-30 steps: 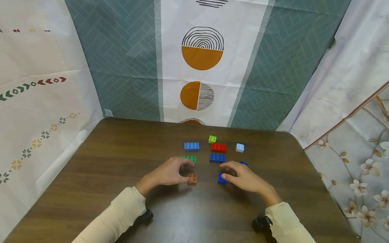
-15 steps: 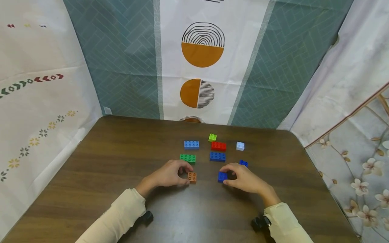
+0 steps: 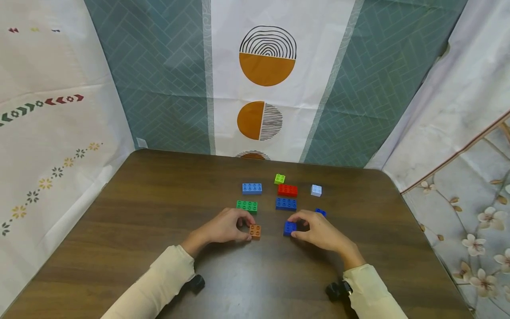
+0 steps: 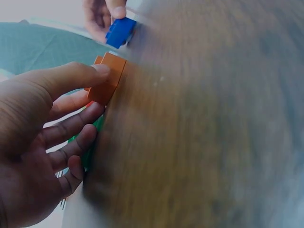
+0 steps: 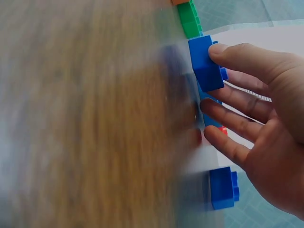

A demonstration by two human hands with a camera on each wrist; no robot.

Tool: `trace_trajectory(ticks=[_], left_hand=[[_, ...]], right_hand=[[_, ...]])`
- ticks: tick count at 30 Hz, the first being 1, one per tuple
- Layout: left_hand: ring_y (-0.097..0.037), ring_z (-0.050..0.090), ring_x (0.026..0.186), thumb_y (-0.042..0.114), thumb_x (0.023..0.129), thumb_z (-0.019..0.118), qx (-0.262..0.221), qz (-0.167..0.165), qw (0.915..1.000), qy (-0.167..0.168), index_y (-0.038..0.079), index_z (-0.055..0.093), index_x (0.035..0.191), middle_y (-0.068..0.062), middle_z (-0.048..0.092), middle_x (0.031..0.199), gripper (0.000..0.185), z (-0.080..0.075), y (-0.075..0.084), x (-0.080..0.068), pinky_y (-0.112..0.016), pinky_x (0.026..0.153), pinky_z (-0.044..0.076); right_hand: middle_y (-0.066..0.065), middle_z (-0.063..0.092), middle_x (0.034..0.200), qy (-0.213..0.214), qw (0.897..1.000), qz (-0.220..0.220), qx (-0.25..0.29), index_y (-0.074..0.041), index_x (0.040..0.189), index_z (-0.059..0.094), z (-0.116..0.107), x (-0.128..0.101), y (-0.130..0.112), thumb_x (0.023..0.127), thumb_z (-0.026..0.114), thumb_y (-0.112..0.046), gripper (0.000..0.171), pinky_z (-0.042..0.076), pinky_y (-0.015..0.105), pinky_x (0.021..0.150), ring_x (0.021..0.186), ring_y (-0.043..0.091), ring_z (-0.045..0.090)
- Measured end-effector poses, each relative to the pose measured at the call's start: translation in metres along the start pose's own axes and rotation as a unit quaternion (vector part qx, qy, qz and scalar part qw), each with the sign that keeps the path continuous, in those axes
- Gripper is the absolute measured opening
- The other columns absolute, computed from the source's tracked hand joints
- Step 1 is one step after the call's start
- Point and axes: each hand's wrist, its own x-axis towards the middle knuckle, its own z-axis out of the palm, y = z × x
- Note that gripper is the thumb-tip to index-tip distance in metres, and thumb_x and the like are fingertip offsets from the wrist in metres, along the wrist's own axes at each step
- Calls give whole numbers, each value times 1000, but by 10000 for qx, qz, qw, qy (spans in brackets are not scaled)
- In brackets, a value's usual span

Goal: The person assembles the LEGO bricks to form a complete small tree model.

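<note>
In the head view my left hand pinches a small orange brick by its left end. The left wrist view shows the thumb on the near side of the orange brick, the other fingers loosely bent below. Across from it, my right hand grips a square blue brick between thumb and fingers. Seen from the right wrist, the thumb presses the side of this blue brick, studs facing away from the table. A short gap separates the two held bricks.
Behind the hands lie a green brick, a long blue brick, a light blue brick, a red brick, a lime brick and a pale blue brick. Another blue brick sits beyond my right hand.
Both hands have closed their fingers on their bricks. The orange brick has shifted slightly right and the square blue brick slightly left, narrowing the gap. The other bricks have stayed put.
</note>
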Motion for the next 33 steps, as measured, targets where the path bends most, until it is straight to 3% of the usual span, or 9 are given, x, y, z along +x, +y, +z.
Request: trace_trajectory(ticks=[12,22,33], left_hand=[[-9,56,85,30,75,82,-82,-40,9999,-68,24,69,103,13,65,94,32,7,7,11,-23,74,47],[-7,57,86,31,74,83,-151,-34,9998,-99,21,70,104,13,67,97,33,12,10,19,-21,76,48],[-8,59,85,29,73,84,-284,-139,9995,-20,19,71,103,9,68,96,34,13,12,19,-21,76,50]], right_hand=[[-10,65,117,69,9994,-61,329,-30,119,62,4,8,-16,86,71,-42,36,53,39,89,102,16,61],[-13,65,113,17,9986,-361,388,-28,117,64,11,19,-30,85,73,-37,34,53,29,83,96,13,62],[-16,65,110,-105,9982,-405,435,-29,114,65,21,26,-37,84,74,-34,31,53,31,82,96,13,61]])
